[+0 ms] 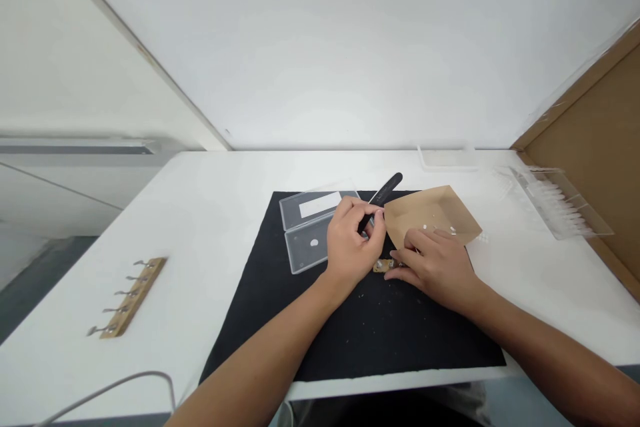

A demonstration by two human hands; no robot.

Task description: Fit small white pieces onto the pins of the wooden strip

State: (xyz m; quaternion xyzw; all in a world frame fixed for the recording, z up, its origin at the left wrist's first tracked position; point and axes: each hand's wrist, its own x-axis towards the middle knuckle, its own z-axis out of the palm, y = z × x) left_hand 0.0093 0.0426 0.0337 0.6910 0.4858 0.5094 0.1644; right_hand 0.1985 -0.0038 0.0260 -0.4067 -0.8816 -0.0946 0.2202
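Observation:
Over the black mat [370,333], my left hand [353,237] is closed with thumb and forefinger pinched together beside a black-handled tool [386,189]; whether the tool is in its grip is unclear. My right hand [435,263] is closed on the right end of a small wooden strip [381,265] with metal bits on it. Just behind that hand sits a brown paper tray [425,208] holding a few small white pieces. To the left, partly behind my left hand, lies an open clear plastic case [305,250] with a white label in its lid.
A wooden strip with several metal hooks [131,299] lies on the white table [220,227] at left. Clear plastic pieces [557,203] lie at the right, near a cardboard panel [595,147]. A clear tray [447,159] stands at the back. A cable [145,373] crosses the front left.

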